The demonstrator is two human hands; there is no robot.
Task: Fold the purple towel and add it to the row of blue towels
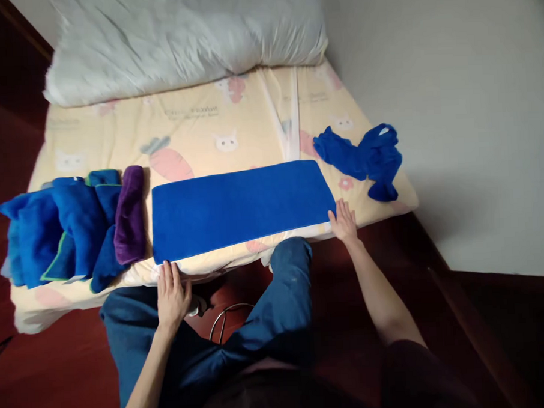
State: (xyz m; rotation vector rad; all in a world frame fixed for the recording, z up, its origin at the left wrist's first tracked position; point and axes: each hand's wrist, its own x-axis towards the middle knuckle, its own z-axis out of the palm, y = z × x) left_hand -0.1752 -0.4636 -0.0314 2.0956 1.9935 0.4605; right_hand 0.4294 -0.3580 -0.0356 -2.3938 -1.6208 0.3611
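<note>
A blue towel [240, 206] lies flat on the bed as a long rectangle, folded lengthwise. My left hand [171, 294] rests flat at the towel's near left corner, fingers together and pointing away from me. My right hand [343, 220] lies flat at the near right corner, fingers spread, touching the towel's edge. Neither hand holds anything. My knees in blue trousers [285, 299] press against the bed's near edge.
A pile of folded blue cloths [61, 228] and a purple one [129, 215] sits at the left of the bed. A crumpled blue cloth [364, 155] lies at the right. A white duvet [183, 36] is at the bed's far end. The yellow cartoon sheet [196, 126] covers the mattress.
</note>
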